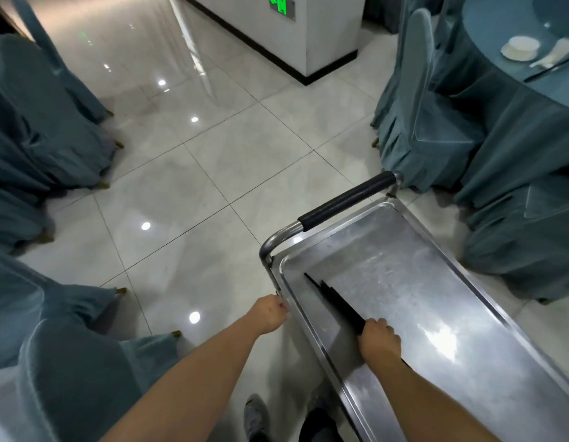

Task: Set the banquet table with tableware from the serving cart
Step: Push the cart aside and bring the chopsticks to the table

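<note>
steel-grey cart (404, 282), black chopsticks (337, 304) — perhaps

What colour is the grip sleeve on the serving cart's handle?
Black, over a bare silver metal bar; the head view shows the cart handle clearly.

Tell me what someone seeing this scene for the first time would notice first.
Probably the shiny steel serving cart at lower right, its top tray holding only a bundle of black chopsticks that the right hand grips. The left hand touches the cart's near corner. Beyond, at upper right, the blue-draped banquet table carries a white bowl.
</note>
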Available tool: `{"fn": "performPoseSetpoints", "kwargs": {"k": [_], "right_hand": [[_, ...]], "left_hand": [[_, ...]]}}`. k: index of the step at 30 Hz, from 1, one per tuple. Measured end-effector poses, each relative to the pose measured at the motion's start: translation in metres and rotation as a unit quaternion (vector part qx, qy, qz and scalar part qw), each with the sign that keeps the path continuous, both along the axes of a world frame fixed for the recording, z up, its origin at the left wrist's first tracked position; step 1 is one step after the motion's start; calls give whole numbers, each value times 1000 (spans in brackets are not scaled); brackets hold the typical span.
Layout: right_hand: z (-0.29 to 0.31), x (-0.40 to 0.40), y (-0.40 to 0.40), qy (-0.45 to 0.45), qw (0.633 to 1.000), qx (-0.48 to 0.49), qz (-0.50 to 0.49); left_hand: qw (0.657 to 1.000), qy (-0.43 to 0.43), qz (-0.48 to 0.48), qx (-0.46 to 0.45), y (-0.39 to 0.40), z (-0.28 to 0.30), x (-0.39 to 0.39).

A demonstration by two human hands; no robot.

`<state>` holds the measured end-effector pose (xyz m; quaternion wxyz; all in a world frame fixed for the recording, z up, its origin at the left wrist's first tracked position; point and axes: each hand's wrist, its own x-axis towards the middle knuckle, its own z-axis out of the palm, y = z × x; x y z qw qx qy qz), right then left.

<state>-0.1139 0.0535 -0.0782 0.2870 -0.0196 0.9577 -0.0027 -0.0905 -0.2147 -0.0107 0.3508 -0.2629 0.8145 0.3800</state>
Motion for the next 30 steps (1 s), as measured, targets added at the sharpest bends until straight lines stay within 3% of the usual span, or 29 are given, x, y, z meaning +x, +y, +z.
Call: {"fn": "performPoseSetpoints", "kwargs": {"k": [3, 8, 17, 20, 24, 30], "right_hand": [[10, -4, -2, -29, 999, -39, 3], [38, -1, -16, 5, 998, -49, 36], [96, 35, -110, 67, 979, -92, 171], [116, 54, -157, 71, 961, -106, 246], [132, 89, -228, 90, 911, -99, 390], [144, 157, -339, 153, 829, -111, 526]], "left_hand": [[1000, 12, 8, -1, -6, 10, 9], [998, 55, 34, -3, -20, 30, 27], [951, 161, 258, 48, -96, 67, 101], [909, 206, 357, 66, -133, 81, 139], [811, 228, 507, 183, -186, 97, 196], [689, 261, 637, 225, -262, 106, 313]]}}
